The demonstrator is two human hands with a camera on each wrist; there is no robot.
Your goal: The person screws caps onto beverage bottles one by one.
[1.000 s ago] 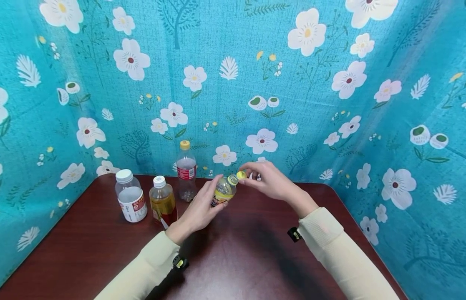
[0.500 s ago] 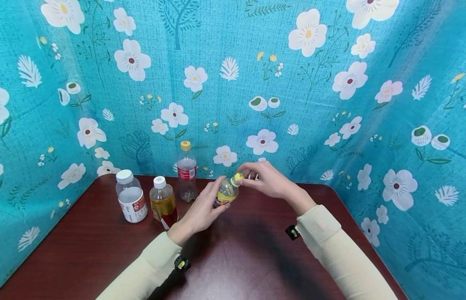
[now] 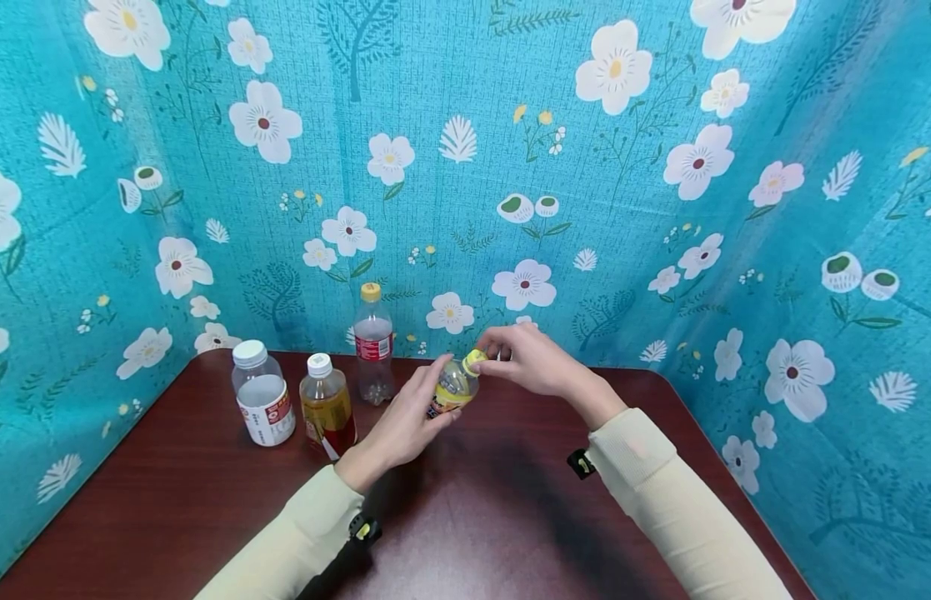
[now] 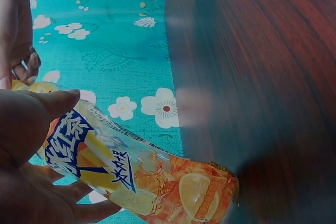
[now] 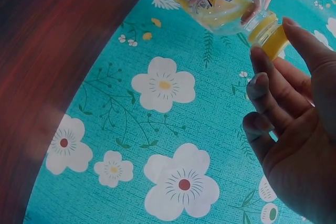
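Observation:
My left hand (image 3: 407,414) grips a clear plastic drink bottle (image 3: 452,392) with a yellow and orange label. The bottle leans with its neck to the upper right; in the left wrist view its label (image 4: 173,177) shows lemon slices. Thumb and fingers of my right hand (image 3: 538,360) pinch the yellow cap (image 5: 275,42), which sits at the bottle's mouth. A yellow ring (image 5: 262,28) circles the neck just below it. Whether the cap's threads have caught cannot be seen.
On the dark red-brown table (image 3: 172,500) to the left stand a white-capped jar (image 3: 266,408), a white-capped bottle of amber liquid (image 3: 326,404) and a clear bottle with yellow cap and red label (image 3: 373,350). A blue flowered curtain (image 3: 465,183) hangs behind.
A second ago the cap was held just off the bottle's mouth. My right hand has brought it onto the neck, and the bottle has shifted slightly right and down.

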